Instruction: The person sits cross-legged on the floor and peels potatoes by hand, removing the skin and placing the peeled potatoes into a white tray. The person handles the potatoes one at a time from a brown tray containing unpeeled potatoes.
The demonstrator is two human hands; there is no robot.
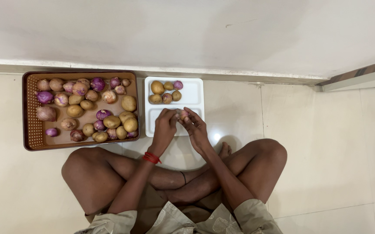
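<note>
Here the person is sitting cross-legged on the tiled floor [326, 143], and both hands are meeting over the near compartment of a white divided tray [194, 97]. The left hand [165, 125], the one with the red thread at the wrist, and the right hand [195, 125] are together pinching a small onion [183, 115] between their fingertips; the grip of each is pressed around it rather than spread. The onion is hanging just above the empty near compartment, not resting in it.

The far compartment of the white tray is already holding a few potatoes and a purple onion [178, 85]. To the left, just beside the white tray, a brown tray [30, 130] is carrying a mixed heap of potatoes [129, 103] and purple onions [45, 97].

As a judgement, the hands seem to be working on the onion's skin or checking it while sorting. Doing this well is calling for light fingertip pressure, since the thing is small, round and likely to slip; keeping it low over the compartment means a drop is landing in the tray and not rolling across the floor. Turning it with one hand while the other is steadying it should be showing every side. Loose skin could be falling in with the sorted pieces, so keeping the work over the empty half is the cleaner choice.
</note>
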